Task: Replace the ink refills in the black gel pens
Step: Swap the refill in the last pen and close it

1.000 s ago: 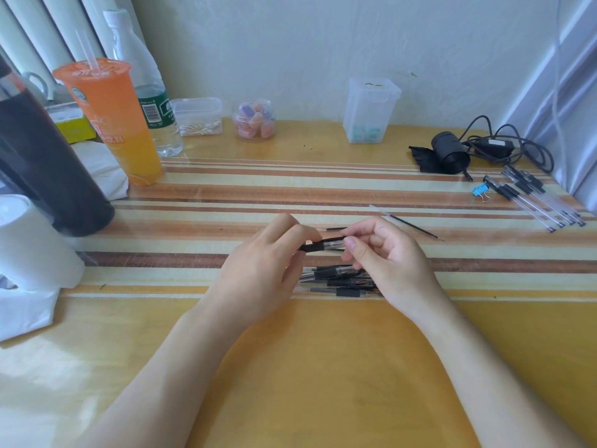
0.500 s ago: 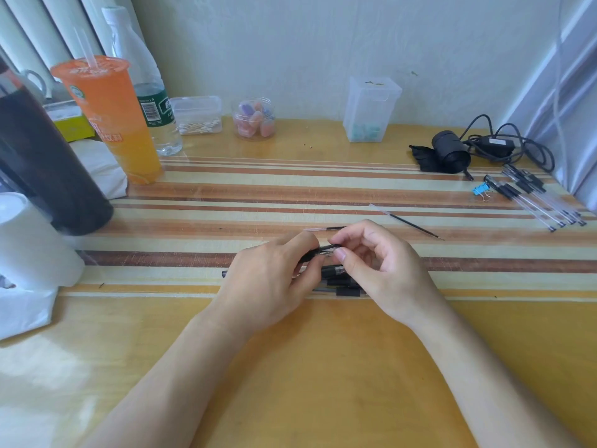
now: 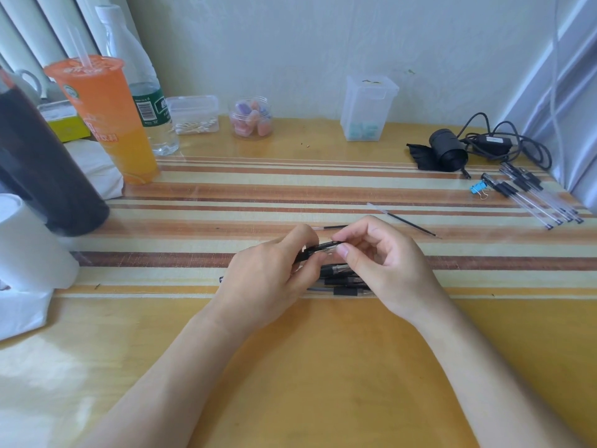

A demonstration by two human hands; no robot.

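Both hands meet over the striped mat at the middle of the desk. My left hand and my right hand each pinch one end of a black gel pen, held level just above the mat. Beneath them lies a small pile of black gel pens, partly hidden by my fingers. A loose ink refill lies on the mat to the right, and a second refill pokes out behind my fingers. Another group of pens lies at the far right.
At the left stand an orange drink cup, a water bottle, a dark tumbler and a paper roll. Small plastic boxes line the wall. A black charger with cable and a blue binder clip lie right.
Both hands have dropped slightly toward the pile and drawn closer together on the pen. The pen now tilts up a little toward the right.
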